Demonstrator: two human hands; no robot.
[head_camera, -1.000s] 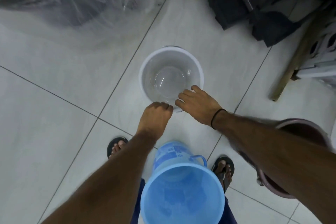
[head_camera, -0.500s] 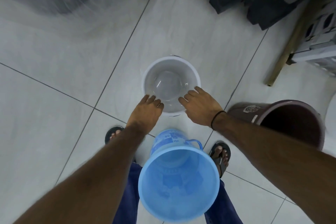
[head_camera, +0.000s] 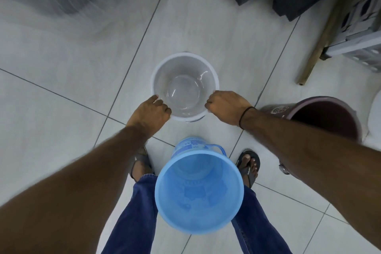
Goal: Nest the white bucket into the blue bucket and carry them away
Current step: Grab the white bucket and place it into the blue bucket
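Gripping opposite sides of the white bucket's (head_camera: pixel 185 72) rim, left hand (head_camera: pixel 151 112) and right hand (head_camera: pixel 225 106) curl closed, arms outstretched; blue bucket (head_camera: pixel 199 194) stands just nearer, between the feet.

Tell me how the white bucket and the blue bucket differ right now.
The white bucket is gripped at its rim by the left hand and right hand; the blue bucket is not held by either hand. The white bucket lies farther from the person, the blue bucket sits between the person's legs. The blue bucket looks translucent, with a blue handle showing; the white bucket shows none. Both are open-topped and empty.
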